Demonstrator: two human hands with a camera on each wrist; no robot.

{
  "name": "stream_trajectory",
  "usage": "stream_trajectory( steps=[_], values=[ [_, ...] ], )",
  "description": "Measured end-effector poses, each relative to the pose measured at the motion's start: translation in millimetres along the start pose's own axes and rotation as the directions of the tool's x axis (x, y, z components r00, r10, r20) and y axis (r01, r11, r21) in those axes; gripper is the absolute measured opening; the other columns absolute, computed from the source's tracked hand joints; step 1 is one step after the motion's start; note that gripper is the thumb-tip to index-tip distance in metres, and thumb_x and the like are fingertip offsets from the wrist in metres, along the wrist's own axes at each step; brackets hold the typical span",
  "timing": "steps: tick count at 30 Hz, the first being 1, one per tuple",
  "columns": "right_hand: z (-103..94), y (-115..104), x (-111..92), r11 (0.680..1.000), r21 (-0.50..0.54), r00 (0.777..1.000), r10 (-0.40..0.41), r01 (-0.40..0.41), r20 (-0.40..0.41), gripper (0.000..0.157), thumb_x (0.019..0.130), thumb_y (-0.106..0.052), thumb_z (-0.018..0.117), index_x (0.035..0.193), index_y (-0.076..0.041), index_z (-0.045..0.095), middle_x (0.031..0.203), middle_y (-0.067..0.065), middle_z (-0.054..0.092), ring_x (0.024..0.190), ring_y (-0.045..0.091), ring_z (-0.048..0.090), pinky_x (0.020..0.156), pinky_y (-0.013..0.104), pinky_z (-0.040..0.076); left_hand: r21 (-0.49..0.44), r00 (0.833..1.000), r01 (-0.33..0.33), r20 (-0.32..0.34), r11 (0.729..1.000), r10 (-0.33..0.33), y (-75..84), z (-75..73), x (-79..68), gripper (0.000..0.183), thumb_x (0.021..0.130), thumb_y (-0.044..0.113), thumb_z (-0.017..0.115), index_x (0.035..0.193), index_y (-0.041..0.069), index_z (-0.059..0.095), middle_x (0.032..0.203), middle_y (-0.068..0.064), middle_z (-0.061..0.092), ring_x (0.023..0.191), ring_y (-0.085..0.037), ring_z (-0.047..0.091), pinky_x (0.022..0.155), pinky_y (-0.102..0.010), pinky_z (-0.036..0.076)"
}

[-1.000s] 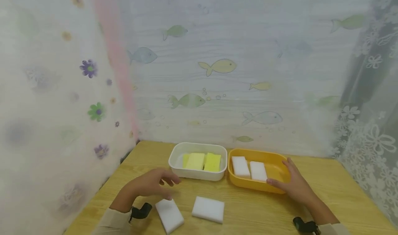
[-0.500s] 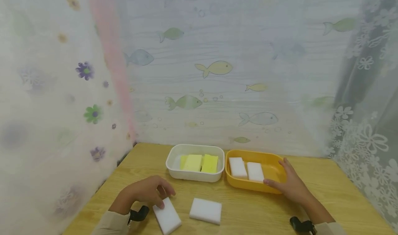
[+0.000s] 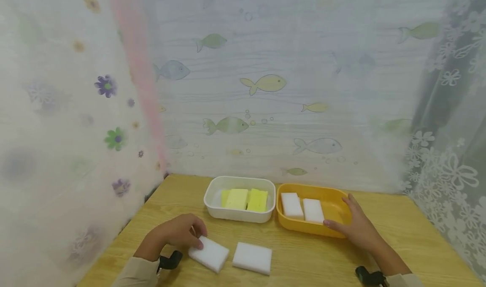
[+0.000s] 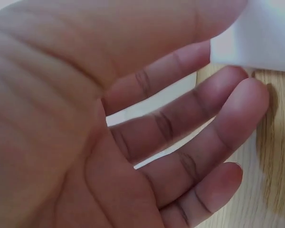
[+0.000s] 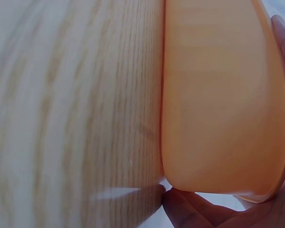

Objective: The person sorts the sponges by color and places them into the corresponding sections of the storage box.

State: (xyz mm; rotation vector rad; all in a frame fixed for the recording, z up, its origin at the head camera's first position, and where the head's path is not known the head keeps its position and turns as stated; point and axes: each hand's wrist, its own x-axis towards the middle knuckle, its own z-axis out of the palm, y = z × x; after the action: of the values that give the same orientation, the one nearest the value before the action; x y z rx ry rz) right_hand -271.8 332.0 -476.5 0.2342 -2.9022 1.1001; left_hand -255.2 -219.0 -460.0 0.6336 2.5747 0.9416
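Note:
My left hand point(image 3: 176, 232) pinches a white sponge block point(image 3: 211, 255) by its near-left corner, thumb on top. In the left wrist view, the thumb and index finger meet the white sponge point(image 4: 259, 40), while the other fingers curve loosely below it. A second white sponge point(image 3: 252, 258) lies flat on the table just to the right. My right hand point(image 3: 358, 228) grips the right end of a yellow-orange tray point(image 3: 307, 227), thumb at the front rim and fingers round the far side. Two white sponges point(image 3: 313, 210) sit in that tray's left half.
Left of the orange tray stands a white tray point(image 3: 239, 215) holding several yellow sponges point(image 3: 257, 199). Both stand towards the back of the wooden table point(image 3: 303, 261). A fish-patterned curtain point(image 3: 265, 109) hangs behind, with a flowered curtain point(image 3: 57, 152) at the left.
My left hand has come down onto the left white sponge and pinched it. That sponge has turned, its near end swinging to the right. My right hand keeps its hold on the orange tray.

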Motion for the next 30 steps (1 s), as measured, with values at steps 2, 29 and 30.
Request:
stream_trajectory(
  steps=[2,29,30],
  values=[
    [-0.1,0.5,-0.7,1.000,0.003,1.000,0.004,-0.004,0.002,0.115,0.091,-0.059,0.073,0.166,-0.002,0.006,0.171,0.027,-0.010,0.147,0.065,0.010,0.103,0.085,0.023,0.010,1.000,0.012,-0.018,1.000,-0.012,0.3,0.5,-0.3,0.020,0.083,0.023,0.088,0.098,0.019,0.075,0.096,0.002,0.071,0.091,-0.019,0.063,0.078,-0.039,0.053],
    [0.2,5.0,0.2,1.000,0.019,1.000,0.014,-0.015,0.016,0.114,0.092,-0.058,0.072,0.166,-0.005,0.004,0.171,0.023,-0.014,0.148,0.065,0.009,0.103,0.086,0.022,0.073,0.996,-0.023,-0.085,0.997,0.029,13.5,12.1,8.3,0.022,0.083,0.029,0.089,0.091,0.019,0.071,0.086,0.005,0.065,0.081,-0.015,0.058,0.069,-0.030,0.047],
    [0.7,4.1,0.4,1.000,0.019,1.000,0.012,-0.012,0.015,0.114,0.092,-0.058,0.072,0.166,-0.004,0.004,0.171,0.023,-0.014,0.148,0.065,0.009,0.103,0.086,0.022,0.076,0.996,-0.020,-0.085,0.997,0.026,13.5,12.1,8.1,0.022,0.083,0.029,0.089,0.091,0.019,0.071,0.086,0.005,0.065,0.081,-0.014,0.058,0.069,-0.030,0.047]
  ],
)
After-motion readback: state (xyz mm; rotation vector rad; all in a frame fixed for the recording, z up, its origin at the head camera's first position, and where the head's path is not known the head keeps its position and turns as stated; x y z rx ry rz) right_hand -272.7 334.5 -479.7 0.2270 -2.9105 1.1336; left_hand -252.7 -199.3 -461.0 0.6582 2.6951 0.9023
